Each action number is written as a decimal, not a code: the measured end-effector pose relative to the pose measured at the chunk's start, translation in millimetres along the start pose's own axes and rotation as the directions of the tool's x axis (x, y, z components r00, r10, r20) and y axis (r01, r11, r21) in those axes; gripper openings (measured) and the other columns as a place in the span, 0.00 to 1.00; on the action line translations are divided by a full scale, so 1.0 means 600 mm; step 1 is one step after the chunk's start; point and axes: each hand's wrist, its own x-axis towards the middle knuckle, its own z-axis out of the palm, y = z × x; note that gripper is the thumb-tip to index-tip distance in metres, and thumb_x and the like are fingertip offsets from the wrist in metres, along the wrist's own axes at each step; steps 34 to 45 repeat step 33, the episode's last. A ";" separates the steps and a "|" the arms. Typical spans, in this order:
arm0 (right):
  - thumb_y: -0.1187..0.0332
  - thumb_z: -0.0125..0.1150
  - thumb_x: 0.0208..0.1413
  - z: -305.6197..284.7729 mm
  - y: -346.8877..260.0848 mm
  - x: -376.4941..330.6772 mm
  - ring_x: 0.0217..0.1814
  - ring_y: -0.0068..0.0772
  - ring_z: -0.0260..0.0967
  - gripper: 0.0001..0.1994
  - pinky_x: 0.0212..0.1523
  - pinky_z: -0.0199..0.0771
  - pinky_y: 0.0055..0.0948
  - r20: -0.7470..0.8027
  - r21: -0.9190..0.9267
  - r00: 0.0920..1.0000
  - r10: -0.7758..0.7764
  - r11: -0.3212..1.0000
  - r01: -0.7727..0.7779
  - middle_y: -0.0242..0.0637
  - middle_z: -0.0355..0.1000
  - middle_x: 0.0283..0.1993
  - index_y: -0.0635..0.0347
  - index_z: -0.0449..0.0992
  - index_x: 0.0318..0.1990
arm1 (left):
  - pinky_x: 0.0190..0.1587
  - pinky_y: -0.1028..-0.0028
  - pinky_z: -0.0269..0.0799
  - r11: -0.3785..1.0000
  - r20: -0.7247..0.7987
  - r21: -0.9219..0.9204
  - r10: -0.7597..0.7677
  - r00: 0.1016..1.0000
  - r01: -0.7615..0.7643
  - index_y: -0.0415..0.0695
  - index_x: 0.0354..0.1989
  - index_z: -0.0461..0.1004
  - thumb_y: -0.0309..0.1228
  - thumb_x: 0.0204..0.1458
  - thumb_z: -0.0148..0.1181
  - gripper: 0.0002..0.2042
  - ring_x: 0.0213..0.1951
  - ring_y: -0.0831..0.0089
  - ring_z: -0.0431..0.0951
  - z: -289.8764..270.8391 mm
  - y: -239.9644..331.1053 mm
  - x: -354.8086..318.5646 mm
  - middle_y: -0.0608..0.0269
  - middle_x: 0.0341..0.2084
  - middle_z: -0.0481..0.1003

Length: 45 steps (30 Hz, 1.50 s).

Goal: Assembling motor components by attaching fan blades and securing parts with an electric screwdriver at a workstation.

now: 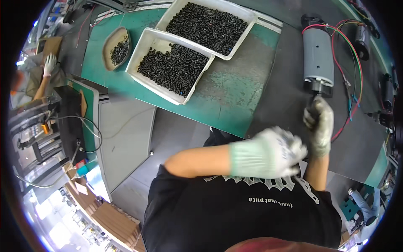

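Note:
A grey cylindrical motor-like unit (318,56) with a metal fitting at its near end lies on the dark belt at the right. My right hand (321,122), in a white knit glove, is at that near end with its fingers curled closed. Whatever those fingers hold is mostly hidden; a dark bit shows between them and the fitting. My left hand (279,152), gloved in white with a pale green cuff, hovers in front of my chest, to the left of the right hand. Motion smears its fingers, and I cannot see anything held there.
Two white trays of small black parts (205,27) (172,69) stand on the green bench (231,103), beside a shallow bowl (105,50) of dark pieces. Red and green wires (357,59) loop right of the grey unit. Another person's gloved hand (50,64) appears far left.

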 end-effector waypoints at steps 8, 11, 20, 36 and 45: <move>0.51 0.50 0.59 -0.022 -0.039 -0.018 0.25 0.25 0.67 0.23 0.26 0.64 0.22 0.322 -0.298 0.945 -0.057 0.941 0.158 0.37 0.71 0.30 0.67 0.71 0.42 | 0.51 0.59 0.70 0.489 -0.578 0.572 -0.329 0.747 0.658 0.41 0.46 0.73 0.37 0.53 0.55 0.16 0.48 0.49 0.74 -0.339 -0.307 -0.058 0.45 0.46 0.73; 0.50 0.49 0.60 -0.114 -0.088 -0.053 0.36 0.33 0.74 0.28 0.36 0.71 0.27 0.252 -0.550 0.966 -0.061 0.812 0.194 0.49 0.74 0.43 0.72 0.70 0.51 | 0.52 0.60 0.70 0.536 -0.477 0.614 -0.333 0.813 0.580 0.41 0.48 0.73 0.37 0.53 0.56 0.17 0.49 0.49 0.73 -0.344 -0.351 -0.048 0.45 0.46 0.73; 0.68 0.66 0.53 -0.396 -0.152 0.044 0.47 0.33 0.69 0.23 0.56 0.67 0.33 -0.318 -0.939 -0.206 -0.925 0.278 0.202 0.40 0.72 0.46 0.67 0.68 0.54 | 0.43 0.66 0.72 0.664 -0.557 0.489 -0.263 0.788 0.567 0.37 0.43 0.71 0.29 0.53 0.55 0.12 0.38 0.56 0.77 -0.343 -0.291 -0.027 0.49 0.35 0.76; 0.57 0.60 0.51 -0.319 -0.228 -0.059 0.53 0.51 0.68 0.24 0.61 0.61 0.51 -0.214 0.133 0.632 -0.745 0.618 0.775 0.53 0.70 0.51 0.69 0.71 0.50 | 0.42 0.73 0.73 -0.337 -0.277 -0.874 -0.243 0.930 -0.349 0.38 0.47 0.67 0.32 0.54 0.61 0.16 0.33 0.75 0.72 -0.047 -0.068 0.094 0.59 0.39 0.72; 0.57 0.60 0.51 -0.319 -0.228 -0.059 0.53 0.51 0.68 0.24 0.61 0.61 0.51 -0.214 0.133 0.632 -0.745 0.618 0.775 0.53 0.70 0.51 0.69 0.71 0.50 | 0.42 0.73 0.73 -0.337 -0.277 -0.874 -0.243 0.930 -0.349 0.38 0.47 0.67 0.32 0.54 0.61 0.16 0.33 0.75 0.72 -0.047 -0.068 0.094 0.59 0.39 0.72</move>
